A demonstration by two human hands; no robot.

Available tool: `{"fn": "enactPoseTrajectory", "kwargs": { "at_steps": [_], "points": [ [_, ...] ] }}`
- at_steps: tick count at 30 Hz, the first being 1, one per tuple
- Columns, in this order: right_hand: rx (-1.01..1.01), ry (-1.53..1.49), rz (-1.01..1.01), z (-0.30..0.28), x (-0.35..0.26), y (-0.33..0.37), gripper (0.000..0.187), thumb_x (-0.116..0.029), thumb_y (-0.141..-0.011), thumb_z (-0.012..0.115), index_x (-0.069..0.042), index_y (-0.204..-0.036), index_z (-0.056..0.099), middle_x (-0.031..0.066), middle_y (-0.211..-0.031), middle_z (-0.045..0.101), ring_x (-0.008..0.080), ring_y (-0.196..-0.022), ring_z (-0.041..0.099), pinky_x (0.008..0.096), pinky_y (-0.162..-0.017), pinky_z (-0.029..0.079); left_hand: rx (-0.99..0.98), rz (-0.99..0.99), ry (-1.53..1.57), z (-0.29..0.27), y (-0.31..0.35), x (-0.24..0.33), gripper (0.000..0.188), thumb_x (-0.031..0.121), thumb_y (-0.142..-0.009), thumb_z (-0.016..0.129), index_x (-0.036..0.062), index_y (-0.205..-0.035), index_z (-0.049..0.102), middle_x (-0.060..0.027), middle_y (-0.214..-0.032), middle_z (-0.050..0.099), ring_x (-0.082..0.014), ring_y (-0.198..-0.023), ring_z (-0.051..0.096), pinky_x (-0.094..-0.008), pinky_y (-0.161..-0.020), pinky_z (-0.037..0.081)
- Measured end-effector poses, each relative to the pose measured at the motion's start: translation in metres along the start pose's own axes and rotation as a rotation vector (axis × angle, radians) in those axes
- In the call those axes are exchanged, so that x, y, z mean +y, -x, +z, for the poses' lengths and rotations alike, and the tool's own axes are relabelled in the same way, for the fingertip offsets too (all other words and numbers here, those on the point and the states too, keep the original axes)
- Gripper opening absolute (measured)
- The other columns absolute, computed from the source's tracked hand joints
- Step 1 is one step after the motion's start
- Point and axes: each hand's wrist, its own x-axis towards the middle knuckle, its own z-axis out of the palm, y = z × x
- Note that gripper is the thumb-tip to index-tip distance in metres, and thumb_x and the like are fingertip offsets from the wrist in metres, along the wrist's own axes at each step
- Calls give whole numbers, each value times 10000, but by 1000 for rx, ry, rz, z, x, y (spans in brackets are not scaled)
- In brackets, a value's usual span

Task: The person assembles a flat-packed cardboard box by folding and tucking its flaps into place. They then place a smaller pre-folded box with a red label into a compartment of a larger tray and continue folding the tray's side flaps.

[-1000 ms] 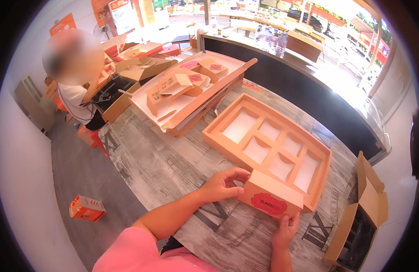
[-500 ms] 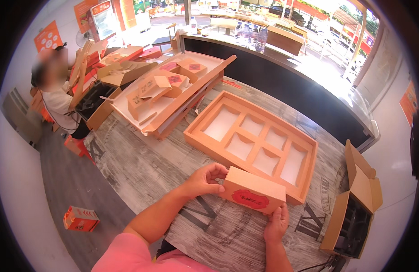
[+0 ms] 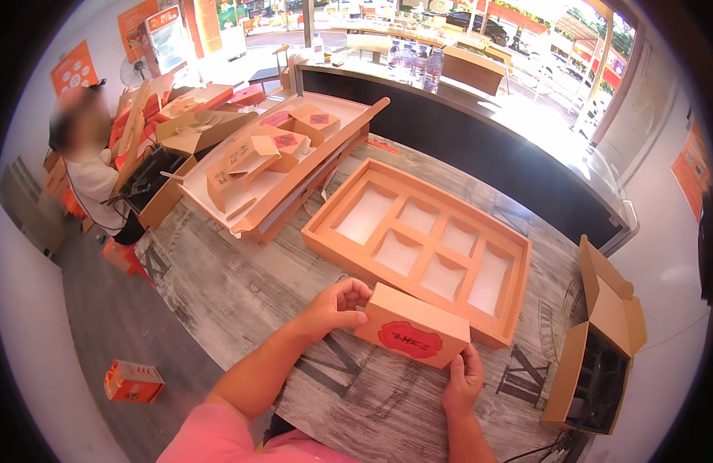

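Note:
Between my two hands is a long tan cardboard box with a red emblem on the side turned to me. My left hand grips its left end, thumb in front and fingers curled round behind. At the lower right corner, my right hand pinches the other end; some of its fingers are hidden by the box. Just beyond lies a shallow orange-brown tray with several white-bottomed compartments, its near edge partly covered by the held box.
Back left, a large open box lid holds several small cartons. An open carton with black contents stands at the right. Another person works at far left near piled boxes. An orange box lies on the floor.
The held box has tilted a little so its emblem side faces me more. Both hands keep their grip; the whole view has shifted slightly.

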Motion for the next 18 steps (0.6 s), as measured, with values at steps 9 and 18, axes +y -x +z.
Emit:
{"fn": "enactPoseTrajectory", "kwargs": {
  "at_steps": [9,18],
  "points": [
    [-54,-1,3,0,-4,1,459,-78,-1108,595,50,-1540,510,114,-1458,609,185,-1306,611,333,-1108,491,24,5,35,0,-1,-1,424,64,-926,813,35,-1282,585,-69,-1246,699,-130,-1134,663,-292,-942,547],
    [-70,-5,-16,10,-18,1,573,-46,-1099,551,41,-1637,375,157,-1552,553,234,-1407,557,375,-1194,419,57,-28,43,0,0,2,439,130,-943,842,28,-1287,590,-71,-1239,704,-130,-1140,668,-279,-944,550]
  ]
}}
